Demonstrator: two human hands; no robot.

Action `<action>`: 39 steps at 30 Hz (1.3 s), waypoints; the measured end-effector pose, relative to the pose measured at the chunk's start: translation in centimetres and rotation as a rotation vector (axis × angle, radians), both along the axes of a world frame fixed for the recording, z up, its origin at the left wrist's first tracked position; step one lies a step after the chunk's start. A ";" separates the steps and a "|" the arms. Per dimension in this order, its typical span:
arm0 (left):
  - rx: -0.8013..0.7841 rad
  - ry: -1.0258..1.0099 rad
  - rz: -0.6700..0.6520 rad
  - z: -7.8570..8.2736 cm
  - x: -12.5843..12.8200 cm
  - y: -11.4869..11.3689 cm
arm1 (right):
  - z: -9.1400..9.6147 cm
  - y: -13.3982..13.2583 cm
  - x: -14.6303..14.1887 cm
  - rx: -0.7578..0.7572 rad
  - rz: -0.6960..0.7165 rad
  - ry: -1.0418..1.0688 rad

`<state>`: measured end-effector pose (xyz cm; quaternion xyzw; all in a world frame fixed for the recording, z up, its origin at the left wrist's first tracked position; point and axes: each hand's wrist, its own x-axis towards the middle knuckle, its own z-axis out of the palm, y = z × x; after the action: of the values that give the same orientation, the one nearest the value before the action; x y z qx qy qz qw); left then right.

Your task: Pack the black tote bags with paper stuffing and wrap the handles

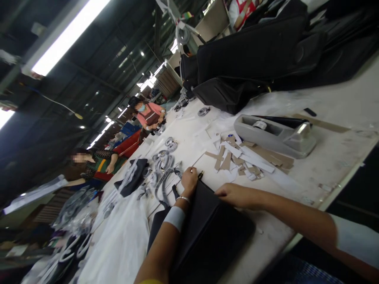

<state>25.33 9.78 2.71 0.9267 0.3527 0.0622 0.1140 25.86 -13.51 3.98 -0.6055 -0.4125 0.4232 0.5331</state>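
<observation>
A black bag point(217, 232) with stiff sides lies tilted on the near part of the white worktable point(189, 136). At its far corner my left hand point(190, 180) is closed, gripping the bag beside a small gold-coloured metal fitting point(200, 174). My right hand point(232, 195) is closed on the bag's right upper edge, fingertips pinching the rim. What lies under its fingers is hidden. Just left of my left hand are coiled grey straps point(161, 183) with metal fittings.
Beyond my right hand lie scattered card and paper strips point(237, 157) and a grey tape dispenser point(275, 136). Black bags point(251, 59) are piled at the back right. White plastic sheeting point(118, 236) covers the left edge. Two people point(149, 114) work along the table's left side.
</observation>
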 end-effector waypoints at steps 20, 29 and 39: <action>-0.023 -0.080 -0.064 0.3 -1.0 -1.1 | 3.1 -1.8 -2.7 0.167 -0.122 -0.704; -0.209 -0.080 -0.425 6.0 -2.0 0.2 | -0.6 0.6 -3.3 0.125 -0.510 -0.698; -0.386 -0.327 -0.179 15.6 -26.4 0.8 | -1.0 0.6 -2.4 0.091 -0.448 -0.734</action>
<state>-1.07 10.57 18.33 0.8929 0.2516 0.1323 0.3491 23.47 -12.91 2.95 -0.7662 -0.4515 0.0349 0.4558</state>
